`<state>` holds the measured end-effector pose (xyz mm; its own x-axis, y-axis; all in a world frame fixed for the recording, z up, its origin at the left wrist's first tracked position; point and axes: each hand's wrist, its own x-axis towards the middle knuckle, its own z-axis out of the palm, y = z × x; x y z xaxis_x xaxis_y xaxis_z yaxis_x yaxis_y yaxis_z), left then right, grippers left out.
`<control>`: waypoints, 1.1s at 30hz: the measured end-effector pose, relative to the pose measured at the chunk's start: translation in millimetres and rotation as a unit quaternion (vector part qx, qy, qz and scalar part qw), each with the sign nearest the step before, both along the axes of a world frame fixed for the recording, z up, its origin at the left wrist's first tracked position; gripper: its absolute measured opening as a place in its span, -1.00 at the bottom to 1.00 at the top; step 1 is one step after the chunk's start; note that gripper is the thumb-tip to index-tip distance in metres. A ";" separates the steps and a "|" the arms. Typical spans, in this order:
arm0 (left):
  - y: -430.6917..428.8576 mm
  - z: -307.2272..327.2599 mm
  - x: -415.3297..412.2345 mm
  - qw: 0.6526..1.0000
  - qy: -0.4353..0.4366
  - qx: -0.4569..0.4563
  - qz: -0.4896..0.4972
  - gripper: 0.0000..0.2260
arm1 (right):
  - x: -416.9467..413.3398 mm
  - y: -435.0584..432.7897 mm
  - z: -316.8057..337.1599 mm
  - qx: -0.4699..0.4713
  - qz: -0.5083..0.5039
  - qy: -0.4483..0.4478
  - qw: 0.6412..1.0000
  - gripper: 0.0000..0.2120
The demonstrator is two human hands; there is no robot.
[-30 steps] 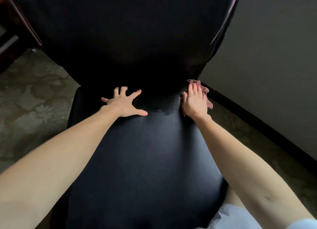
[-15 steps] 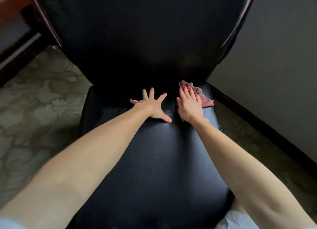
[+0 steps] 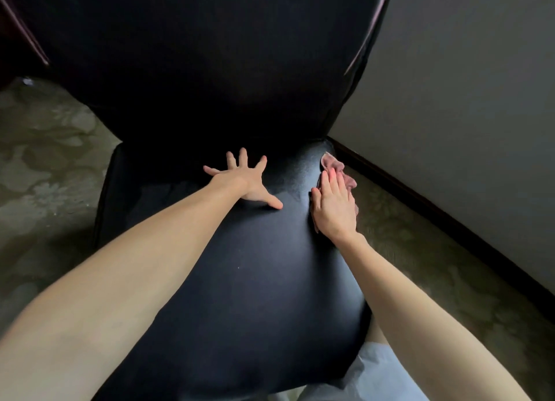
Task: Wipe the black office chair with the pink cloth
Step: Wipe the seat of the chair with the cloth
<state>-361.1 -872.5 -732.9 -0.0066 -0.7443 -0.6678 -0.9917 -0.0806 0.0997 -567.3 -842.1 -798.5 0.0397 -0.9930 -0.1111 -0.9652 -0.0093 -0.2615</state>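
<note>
On the black office chair [image 3: 240, 280], left grip [image 3: 244, 180] rests splayed flat; right grip [image 3: 333, 208] presses flat on pink cloth [image 3: 333, 162].

Bare forearms [image 3: 135, 280] — pale-blue garment [image 3: 375, 369]

Arms outstretched, left hand [image 3: 244, 181] splayed, right hand [image 3: 333, 209] flat.

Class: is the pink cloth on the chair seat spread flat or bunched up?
Bunched, it seems: crumpled folds of the pink cloth show beyond the flat right hand, which hides the rest.
</note>
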 end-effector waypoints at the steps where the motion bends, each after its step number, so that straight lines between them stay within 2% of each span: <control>1: 1.7 -1.9 -1.6 1.000 0.004 0.004 0.001 0.13 | 0.5 -0.4 -1.1 0.004 0.001 0.003 1.000 -0.47; 7: 0.2 -7.5 -1.7 1.000 0.002 0.018 -0.004 0.16 | 2.2 -37.7 -0.3 0.019 0.018 0.003 1.000 -0.47; 12: -1.0 -9.6 -5.1 1.000 -0.003 0.013 0.005 0.15 | 3.9 -81.6 7.0 0.028 0.022 -0.041 0.999 -0.45; 18: 4.8 -5.9 -11.8 0.999 -0.012 -0.021 0.030 0.14 | -15.5 -50.3 12.1 0.035 0.057 -0.086 0.994 -0.35; 21: 6.6 -4.4 -17.5 0.998 -0.032 -0.036 0.037 0.14 | -38.7 -31.1 11.6 0.051 0.124 -0.097 0.986 -0.31; 27: 15.4 6.5 -35.4 0.990 -0.048 -0.112 0.070 0.07 | -54.5 -35.3 14.1 0.035 0.170 -0.133 0.976 -0.50; 29: 16.0 15.4 -45.8 0.983 -0.030 -0.157 0.096 0.00 | -56.2 -36.2 23.0 0.036 0.156 -0.173 0.972 -0.53; 33: 17.6 42.6 -67.5 0.965 0.004 -0.230 0.125 -0.11 | -59.5 -34.0 58.8 0.055 0.073 -0.309 0.947 -0.56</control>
<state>-428.6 -854.9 -690.3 0.2083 -0.9410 -0.2667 -0.9461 -0.2630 0.1889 -626.7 -876.2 -739.7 0.2660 -0.9559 -0.1247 -0.6180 -0.0698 -0.7831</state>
